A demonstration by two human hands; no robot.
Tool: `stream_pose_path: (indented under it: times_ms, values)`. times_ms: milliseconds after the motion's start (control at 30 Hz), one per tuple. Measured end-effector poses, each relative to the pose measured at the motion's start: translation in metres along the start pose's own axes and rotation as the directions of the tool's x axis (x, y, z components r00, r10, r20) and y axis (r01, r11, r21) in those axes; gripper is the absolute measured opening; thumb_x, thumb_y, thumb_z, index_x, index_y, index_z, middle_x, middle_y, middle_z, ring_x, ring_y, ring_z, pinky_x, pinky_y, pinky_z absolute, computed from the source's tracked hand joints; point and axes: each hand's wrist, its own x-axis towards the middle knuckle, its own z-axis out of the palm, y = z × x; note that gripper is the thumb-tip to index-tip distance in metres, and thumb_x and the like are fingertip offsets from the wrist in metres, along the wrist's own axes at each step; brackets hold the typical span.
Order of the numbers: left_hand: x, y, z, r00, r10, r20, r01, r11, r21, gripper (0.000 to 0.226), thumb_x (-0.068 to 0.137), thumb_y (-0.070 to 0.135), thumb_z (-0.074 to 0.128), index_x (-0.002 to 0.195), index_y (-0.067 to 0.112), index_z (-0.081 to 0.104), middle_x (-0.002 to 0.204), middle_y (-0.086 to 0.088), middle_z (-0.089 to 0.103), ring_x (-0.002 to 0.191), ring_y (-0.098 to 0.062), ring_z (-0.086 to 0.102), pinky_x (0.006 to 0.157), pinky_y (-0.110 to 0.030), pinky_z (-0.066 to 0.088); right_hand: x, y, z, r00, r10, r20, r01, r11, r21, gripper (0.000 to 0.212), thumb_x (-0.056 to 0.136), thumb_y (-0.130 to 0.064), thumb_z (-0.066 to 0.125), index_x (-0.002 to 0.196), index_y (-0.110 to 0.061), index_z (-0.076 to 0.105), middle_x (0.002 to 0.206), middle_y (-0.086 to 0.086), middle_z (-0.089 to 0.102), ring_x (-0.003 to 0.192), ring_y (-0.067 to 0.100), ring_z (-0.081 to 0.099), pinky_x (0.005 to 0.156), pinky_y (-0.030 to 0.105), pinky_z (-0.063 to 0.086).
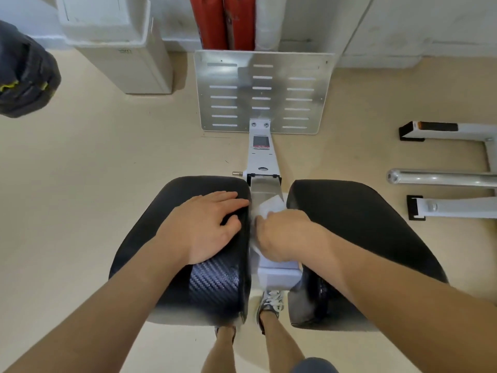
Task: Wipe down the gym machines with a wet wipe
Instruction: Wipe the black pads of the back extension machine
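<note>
The left hand [207,224] lay flat with fingers straight on the left black pad [188,251]. The right hand [282,232], fingers curled, gripped the white wet wipe [270,207] and pressed it on the machine's metal beam [266,189] between the left pad and the right pad [363,232].

white wet wipe [270,208] lies crumpled on the machine's metal beam [265,188] between two black pads [363,227].

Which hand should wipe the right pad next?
Right hand: it grips the wet wipe on the centre rail beside the right pad; left hand rests flat on the left pad.
</note>
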Motion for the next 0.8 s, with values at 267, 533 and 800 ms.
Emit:
stream_pose_path:
  times_ms: [267,533,800]
  values:
    - [0.001,-0.003,0.004,1.000,0.015,-0.014,-0.015,1.000,-0.007,0.046,0.099,0.032,0.032,0.143,0.045,0.037,0.154,0.021,0.026,0.143,0.000,0.018,0.117,-0.028,0.019,-0.045,-0.077,0.090,0.787,0.312,-0.532,-0.128,0.926,0.354,0.054,0.077,-0.012,0.030,0.107,0.005,0.070,0.107,0.025,0.069,0.098,0.035,0.069,0.090,0.044,0.054]
    - [-0.009,-0.002,0.010,0.993,0.022,-0.112,-0.023,1.000,-0.008,0.045,0.099,0.029,0.032,0.141,0.036,0.045,0.150,0.011,0.041,0.135,-0.016,0.040,0.107,-0.027,0.030,-0.040,-0.148,0.131,0.535,0.637,-0.555,-0.084,0.694,0.715,0.072,0.075,-0.002,0.032,0.147,-0.005,0.029,0.155,0.011,0.030,0.144,0.026,0.027,0.115,0.036,0.025]
    - [-0.033,0.005,0.019,0.974,0.019,-0.224,-0.012,0.999,0.035,0.044,0.100,0.028,0.029,0.140,0.036,0.045,0.141,0.005,0.053,0.127,-0.022,0.048,0.099,-0.034,0.038,-0.019,-0.189,0.109,0.523,0.840,0.148,0.476,-0.431,0.766,0.061,0.094,0.009,0.036,0.149,-0.018,0.030,0.132,-0.001,0.048,0.112,0.002,0.046,0.097,0.006,0.030]
